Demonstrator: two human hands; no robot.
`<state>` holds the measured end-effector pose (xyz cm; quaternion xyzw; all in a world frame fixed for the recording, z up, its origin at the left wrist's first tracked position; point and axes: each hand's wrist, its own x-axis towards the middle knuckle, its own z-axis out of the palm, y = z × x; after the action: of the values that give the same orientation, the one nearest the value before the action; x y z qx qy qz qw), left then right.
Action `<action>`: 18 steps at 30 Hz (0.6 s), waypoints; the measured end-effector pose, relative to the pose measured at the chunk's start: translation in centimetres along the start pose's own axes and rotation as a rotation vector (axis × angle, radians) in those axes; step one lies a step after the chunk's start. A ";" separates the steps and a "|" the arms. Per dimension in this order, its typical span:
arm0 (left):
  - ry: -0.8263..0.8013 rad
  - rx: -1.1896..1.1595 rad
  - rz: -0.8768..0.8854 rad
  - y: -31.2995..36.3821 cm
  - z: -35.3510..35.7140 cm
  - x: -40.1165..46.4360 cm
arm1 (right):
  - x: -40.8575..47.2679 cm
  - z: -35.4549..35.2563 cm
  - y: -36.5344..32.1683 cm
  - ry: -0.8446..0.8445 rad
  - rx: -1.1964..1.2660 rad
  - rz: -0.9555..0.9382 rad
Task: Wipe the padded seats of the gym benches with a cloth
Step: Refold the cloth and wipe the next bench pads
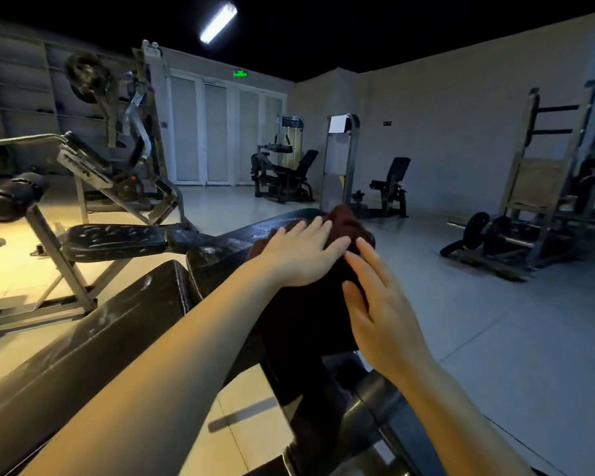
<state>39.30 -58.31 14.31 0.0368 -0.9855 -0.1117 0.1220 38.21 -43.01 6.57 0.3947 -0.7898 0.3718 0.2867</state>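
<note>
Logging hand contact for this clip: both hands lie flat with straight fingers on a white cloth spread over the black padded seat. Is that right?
Not quite. The head view shows the cloth is dark reddish-brown, not white. The rest holds: the left hand and right hand lie flat on it with straight fingers, over the black padded seat.

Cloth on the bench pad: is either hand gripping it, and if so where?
Neither grips it. The left hand presses flat on the dark cloth; the right hand lies open against its right side.
</note>
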 end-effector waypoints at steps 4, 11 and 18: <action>-0.024 0.234 0.052 -1.4 0.2 -3.3 | -0.3 1.1 0.5 0.104 0.018 -0.126; 0.021 0.141 0.141 2.6 1.0 3.9 | 0.6 0.1 2.9 0.250 0.062 0.009; -0.041 0.059 0.113 3.6 0.6 6.8 | -0.2 -2.1 2.8 0.214 0.097 0.187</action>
<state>32.45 -55.39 16.14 -0.0177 -0.9912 -0.0762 0.1066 36.35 -40.02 6.59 0.2910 -0.7690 0.4746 0.3142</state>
